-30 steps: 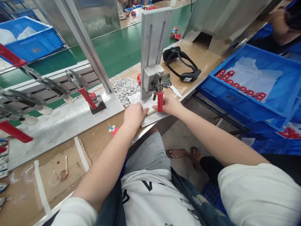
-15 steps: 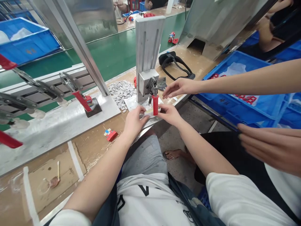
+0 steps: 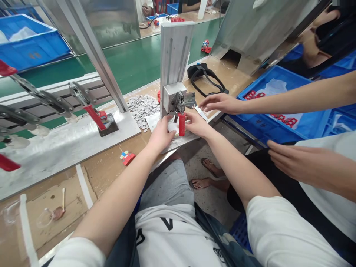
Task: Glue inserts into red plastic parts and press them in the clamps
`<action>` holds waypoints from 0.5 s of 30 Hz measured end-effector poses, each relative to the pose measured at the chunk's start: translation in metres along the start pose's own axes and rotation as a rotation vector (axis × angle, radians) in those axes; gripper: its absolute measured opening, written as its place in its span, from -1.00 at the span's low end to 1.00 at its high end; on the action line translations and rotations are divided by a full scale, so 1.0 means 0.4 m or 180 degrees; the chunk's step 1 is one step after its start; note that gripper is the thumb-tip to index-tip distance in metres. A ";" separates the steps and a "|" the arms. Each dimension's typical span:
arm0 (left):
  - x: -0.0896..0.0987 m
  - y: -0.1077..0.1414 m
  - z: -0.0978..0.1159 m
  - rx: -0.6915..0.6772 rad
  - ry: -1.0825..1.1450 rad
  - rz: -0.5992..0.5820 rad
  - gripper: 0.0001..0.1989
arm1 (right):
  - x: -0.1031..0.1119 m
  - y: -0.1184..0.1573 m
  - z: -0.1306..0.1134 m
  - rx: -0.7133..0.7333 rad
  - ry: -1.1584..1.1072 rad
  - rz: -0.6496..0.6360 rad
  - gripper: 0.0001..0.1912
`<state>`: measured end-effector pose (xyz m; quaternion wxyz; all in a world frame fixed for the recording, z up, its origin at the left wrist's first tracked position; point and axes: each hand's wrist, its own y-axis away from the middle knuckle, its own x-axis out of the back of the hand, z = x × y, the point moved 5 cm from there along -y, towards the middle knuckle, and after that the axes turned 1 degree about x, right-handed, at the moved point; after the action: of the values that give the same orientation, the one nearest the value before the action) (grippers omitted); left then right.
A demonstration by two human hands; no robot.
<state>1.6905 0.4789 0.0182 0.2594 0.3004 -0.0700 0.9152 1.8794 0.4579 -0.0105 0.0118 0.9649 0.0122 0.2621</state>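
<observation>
My left hand (image 3: 162, 135) is at the left side of the toggle clamp with the red handle (image 3: 181, 124), its fingers bent around the left of the metal base plate (image 3: 180, 139). On the clamp's other side is my right hand (image 3: 196, 124), its fingertips behind the red handle. What either hand holds, if anything, is hidden or too small to name. The clamp sits on an upright metal post (image 3: 175, 55). Left of the post lies a pile of small grey pieces (image 3: 143, 107). A red, blue and yellow toy part (image 3: 128, 158) rests on the bench.
Another person's hand (image 3: 219, 103) reaches in from the right, close to my right hand; their other hand (image 3: 286, 159) is lower. Black goggles with a strap (image 3: 207, 79) lie behind. More clamps (image 3: 96, 116) stand left, blue bins (image 3: 314, 128) right, a green conveyor (image 3: 125, 66) beyond.
Both my hands have moved up toward the back of the clamp. The pale piece between them no longer shows. The other person's lower hand has shifted left, and the view has shifted slightly.
</observation>
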 end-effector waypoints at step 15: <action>-0.007 0.052 0.009 -0.0643 -0.2179 0.0356 -0.66 | -0.009 0.032 -0.007 0.0746 0.0884 0.1087 -0.65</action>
<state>1.6835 0.4588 0.0198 0.1988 0.5580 -0.2592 0.7628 1.8752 0.4450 -0.0095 -0.1465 0.9025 -0.1192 0.3871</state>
